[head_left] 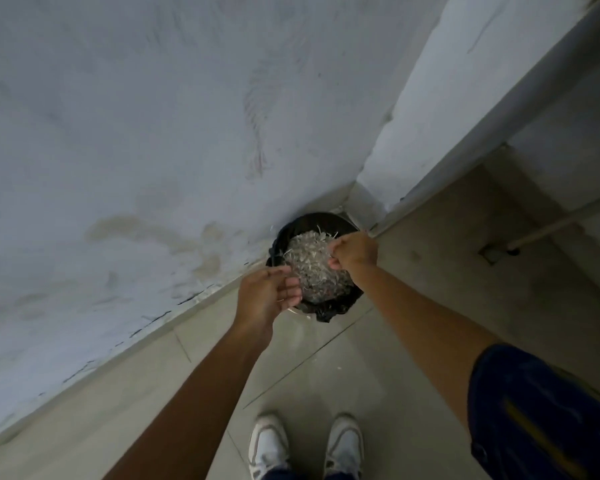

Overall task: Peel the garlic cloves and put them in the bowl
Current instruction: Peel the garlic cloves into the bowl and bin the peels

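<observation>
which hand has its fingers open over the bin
The left hand, lower left of the black-lined bin, palm up with fingers relaxed. The right hand has its fingers curled above the pale peelings.

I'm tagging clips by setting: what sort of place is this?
Likely an indoor corner of a home or utility area: a tiled floor, a stained painted wall, and a black-lined waste bin heaped with pale papery peelings.

Plain indoor corner, likely utility or back area of home; exact room cannot tell. Scuffed, stained white wall [136,150] from 9 to 12 o'clock. Large grey floor tiles [326,358] from centre toward 6 o'clock. Black-lined bin [326,306] heaped with pale papery peelings [312,265] just above centre, in wall corner. White pillar [447,116] at 1 o'clock.
</observation>
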